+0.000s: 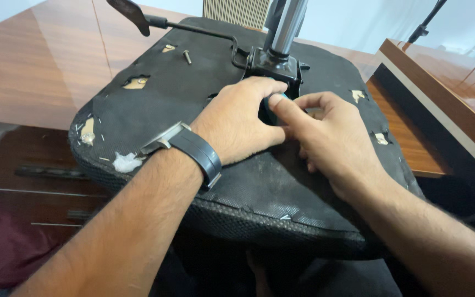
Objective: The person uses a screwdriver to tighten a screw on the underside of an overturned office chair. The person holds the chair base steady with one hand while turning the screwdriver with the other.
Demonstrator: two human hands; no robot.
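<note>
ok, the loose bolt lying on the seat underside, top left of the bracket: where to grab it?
Judging by its pose, take the bolt by its shank, pinching across it from above with two fingers. It lies flat on the black fabric of the seat underside, head toward the far edge, with bare fabric on both sides. The lever rod runs just beyond it, so come from the near side.

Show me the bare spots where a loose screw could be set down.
Free: the wooden desk left of the upturned seat, and the seat's black fabric between the standing bolt and the left hand. Crowded: around the metal bracket, where the left hand and right hand meet on a dark teal-edged tool.
</note>
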